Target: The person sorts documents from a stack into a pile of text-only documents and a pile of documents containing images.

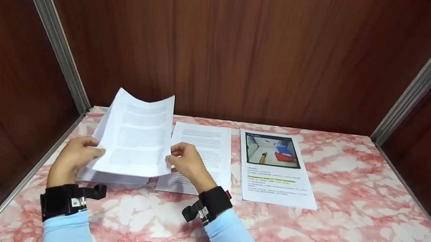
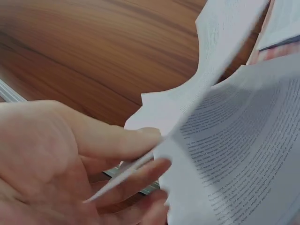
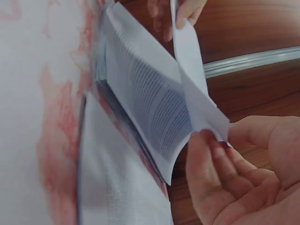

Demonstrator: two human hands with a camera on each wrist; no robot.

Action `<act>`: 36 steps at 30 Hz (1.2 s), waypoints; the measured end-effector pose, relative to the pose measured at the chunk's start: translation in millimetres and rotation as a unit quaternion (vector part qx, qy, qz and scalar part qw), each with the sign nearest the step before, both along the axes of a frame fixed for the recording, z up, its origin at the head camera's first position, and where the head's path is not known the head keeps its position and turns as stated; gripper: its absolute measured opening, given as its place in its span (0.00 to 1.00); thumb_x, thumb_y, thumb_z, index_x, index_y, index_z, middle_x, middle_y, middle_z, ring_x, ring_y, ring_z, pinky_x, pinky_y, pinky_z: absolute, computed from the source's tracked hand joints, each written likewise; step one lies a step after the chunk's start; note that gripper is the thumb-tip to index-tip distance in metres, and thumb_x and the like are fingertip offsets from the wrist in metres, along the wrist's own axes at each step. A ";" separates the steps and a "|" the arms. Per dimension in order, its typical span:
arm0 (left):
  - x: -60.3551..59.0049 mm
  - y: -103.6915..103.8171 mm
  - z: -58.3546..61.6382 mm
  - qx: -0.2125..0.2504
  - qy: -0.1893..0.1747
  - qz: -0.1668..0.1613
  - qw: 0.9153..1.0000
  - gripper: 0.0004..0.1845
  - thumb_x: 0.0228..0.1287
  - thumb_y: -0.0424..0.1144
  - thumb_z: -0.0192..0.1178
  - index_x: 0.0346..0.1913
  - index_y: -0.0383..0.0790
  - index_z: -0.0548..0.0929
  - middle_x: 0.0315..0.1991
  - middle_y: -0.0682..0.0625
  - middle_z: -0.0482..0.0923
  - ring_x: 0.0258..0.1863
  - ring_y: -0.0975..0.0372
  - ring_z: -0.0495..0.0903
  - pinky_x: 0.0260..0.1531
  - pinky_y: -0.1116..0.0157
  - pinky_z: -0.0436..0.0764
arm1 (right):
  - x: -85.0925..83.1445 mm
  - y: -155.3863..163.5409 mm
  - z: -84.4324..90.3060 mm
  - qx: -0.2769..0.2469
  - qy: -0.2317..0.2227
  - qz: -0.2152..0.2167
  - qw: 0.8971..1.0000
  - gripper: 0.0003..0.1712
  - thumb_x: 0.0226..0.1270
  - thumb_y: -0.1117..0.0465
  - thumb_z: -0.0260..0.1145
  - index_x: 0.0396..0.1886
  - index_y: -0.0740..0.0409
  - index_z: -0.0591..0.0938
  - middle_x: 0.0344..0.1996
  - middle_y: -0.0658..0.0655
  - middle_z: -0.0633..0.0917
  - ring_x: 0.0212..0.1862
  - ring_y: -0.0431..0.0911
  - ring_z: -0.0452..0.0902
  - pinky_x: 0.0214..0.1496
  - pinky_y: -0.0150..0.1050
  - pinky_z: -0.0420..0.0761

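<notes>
Printed sheet (image 1: 136, 136), white with lines of small text, is lifted off the paper stack (image 1: 112, 176) at the near-left of the marble-patterned table (image 1: 348, 233) and stands tilted upward, its top edge curling toward the wooden back wall (image 1: 248, 47). Left hand (image 1: 73, 157) pinches the sheet's left edge between thumb and fingers; the left wrist view confirms the paper edge clamped there. Right hand (image 1: 186, 162) grips the lower right corner, thumb and fingertips closed on the paper, as the right wrist view shows. Stack lies flat beneath the raised sheet, close to the left side wall. Second text page (image 1: 206, 144) lies flat just right of the stack, partly covered by the right hand. Page with a colour photograph (image 1: 275, 168) and a yellow highlighted line lies further right, apart from the hands. Both wrists carry black straps; sleeves are light blue
</notes>
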State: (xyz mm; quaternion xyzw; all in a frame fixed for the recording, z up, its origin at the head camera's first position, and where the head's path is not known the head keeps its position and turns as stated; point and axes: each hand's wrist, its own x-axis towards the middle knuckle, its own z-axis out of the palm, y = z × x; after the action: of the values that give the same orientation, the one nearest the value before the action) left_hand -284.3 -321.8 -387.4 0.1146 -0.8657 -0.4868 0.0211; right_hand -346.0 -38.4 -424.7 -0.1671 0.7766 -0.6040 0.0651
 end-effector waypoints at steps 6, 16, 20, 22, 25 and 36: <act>-2.7 -3.7 -13.4 0.055 -0.026 -0.040 0.997 0.19 0.58 0.38 0.65 0.49 0.31 0.76 0.56 0.39 0.65 0.54 0.49 0.62 0.50 0.55 0.60 | 1.6 -0.4 -9.6 0.079 0.015 -0.020 0.997 0.05 0.56 0.69 0.65 0.34 0.63 0.81 0.33 0.54 0.82 0.29 0.43 0.79 0.33 0.34 0.79; -3.8 -6.5 -22.7 0.086 -0.064 -0.009 0.994 0.17 0.59 0.38 0.64 0.48 0.35 0.75 0.53 0.40 0.67 0.45 0.52 0.70 0.40 0.55 0.72 | 3.7 -4.6 -22.8 0.092 -0.006 0.010 0.996 0.07 0.57 0.68 0.65 0.36 0.65 0.80 0.33 0.54 0.79 0.31 0.43 0.80 0.32 0.34 0.80; -4.8 -6.0 -24.2 0.115 -0.070 0.020 0.991 0.26 0.61 0.33 0.59 0.60 0.28 0.64 0.53 0.35 0.64 0.40 0.51 0.74 0.36 0.55 0.79 | 2.8 -6.4 -24.4 0.083 -0.009 0.020 0.996 0.09 0.56 0.70 0.65 0.38 0.67 0.81 0.34 0.53 0.81 0.31 0.45 0.82 0.33 0.35 0.82; -5.8 -5.4 -26.2 0.132 -0.075 0.035 0.988 0.33 0.62 0.31 0.56 0.67 0.27 0.56 0.54 0.33 0.63 0.37 0.50 0.77 0.32 0.52 0.82 | 2.3 -7.5 -25.1 0.085 -0.007 0.021 0.996 0.11 0.56 0.70 0.65 0.40 0.68 0.81 0.34 0.54 0.82 0.33 0.45 0.82 0.34 0.35 0.82; -6.5 -5.3 -29.9 0.120 -0.079 0.032 0.989 0.35 0.63 0.29 0.52 0.71 0.24 0.51 0.54 0.30 0.67 0.35 0.51 0.79 0.32 0.55 0.82 | 2.1 -9.2 -25.7 0.082 -0.016 0.020 0.996 0.17 0.56 0.72 0.65 0.47 0.70 0.79 0.38 0.57 0.83 0.37 0.45 0.81 0.36 0.36 0.82; -7.0 -8.4 -35.7 0.038 -0.073 0.020 0.996 0.30 0.64 0.28 0.52 0.66 0.17 0.60 0.51 0.28 0.72 0.33 0.54 0.79 0.31 0.62 0.80 | 1.6 -13.1 -27.9 0.051 -0.029 0.028 0.998 0.31 0.58 0.74 0.65 0.63 0.72 0.72 0.45 0.63 0.83 0.36 0.47 0.84 0.35 0.39 0.84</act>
State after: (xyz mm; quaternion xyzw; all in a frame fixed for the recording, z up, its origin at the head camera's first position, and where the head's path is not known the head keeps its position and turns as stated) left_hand -291.3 -330.2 -423.1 0.1684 -0.8433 -0.5090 -0.0368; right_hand -344.3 -51.5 -452.6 -0.1674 0.7990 -0.5664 0.1126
